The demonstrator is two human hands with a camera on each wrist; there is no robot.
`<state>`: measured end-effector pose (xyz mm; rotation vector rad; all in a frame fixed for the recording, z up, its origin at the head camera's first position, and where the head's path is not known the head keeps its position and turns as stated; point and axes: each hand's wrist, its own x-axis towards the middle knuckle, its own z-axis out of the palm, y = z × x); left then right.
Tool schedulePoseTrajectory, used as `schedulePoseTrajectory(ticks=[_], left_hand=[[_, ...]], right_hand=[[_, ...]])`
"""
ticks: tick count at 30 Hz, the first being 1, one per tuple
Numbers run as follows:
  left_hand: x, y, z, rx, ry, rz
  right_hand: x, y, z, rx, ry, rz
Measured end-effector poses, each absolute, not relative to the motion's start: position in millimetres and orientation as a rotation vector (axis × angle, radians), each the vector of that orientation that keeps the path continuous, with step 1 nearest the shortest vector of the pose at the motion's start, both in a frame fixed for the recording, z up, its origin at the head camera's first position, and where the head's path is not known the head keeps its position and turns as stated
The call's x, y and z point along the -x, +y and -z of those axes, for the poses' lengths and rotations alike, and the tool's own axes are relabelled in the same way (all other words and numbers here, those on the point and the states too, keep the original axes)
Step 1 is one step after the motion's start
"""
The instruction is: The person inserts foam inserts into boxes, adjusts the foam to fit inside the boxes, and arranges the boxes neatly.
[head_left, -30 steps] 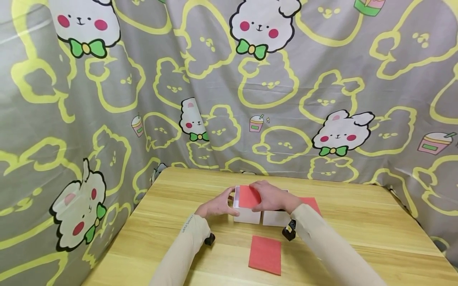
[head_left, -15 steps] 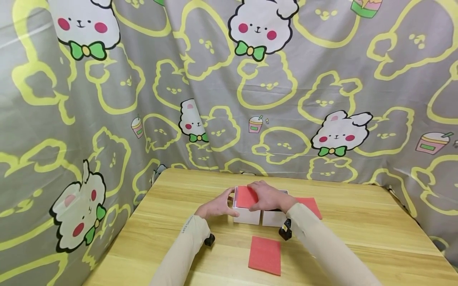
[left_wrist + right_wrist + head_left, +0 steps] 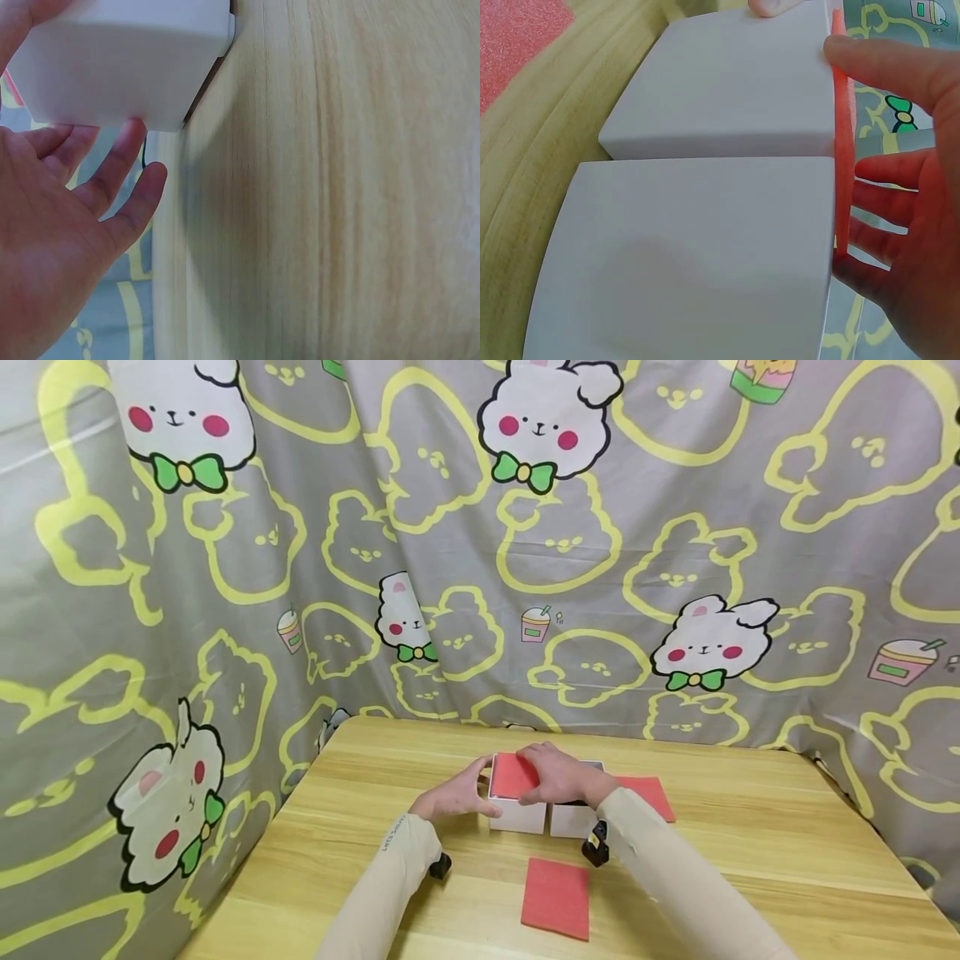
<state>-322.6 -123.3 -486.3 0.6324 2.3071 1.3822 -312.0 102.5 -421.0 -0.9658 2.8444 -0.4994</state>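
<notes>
1) Left white box: one, on the wooden table; left hand grasping it, thumb at the front wall, fingers round the far side;
2) Red sheet: one, flat at the mouth of that box; held at its edges by the right hand, thumb on the near edge; whether it rests on the rim or inside, cannot tell;
3) Right white box: one, just beside the first, partly hidden by the right hand;
4) Spare sheets: front sheet, side sheet, both lying on the table;
5) Step in hand, as judged: fitting the held sheet to the left box;
6) Next move, as judged: calls for squaring edges to walls, box kept steady, then easing the grip
</notes>
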Motion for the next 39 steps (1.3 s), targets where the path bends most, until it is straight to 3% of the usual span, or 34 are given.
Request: schedulePoseTrajectory(ticks=[30,39], left_hand=[[323.0,-123.0,488.4,-0.608,2.324,-1.366],[323.5,-122.9,488.8,-0.607,2.316,-1.378]], right_hand=[[311.4,98.7,424.2,0.902,2.821,0.496],[311.8,104.6,427.1,0.998,2.808,0.524]])
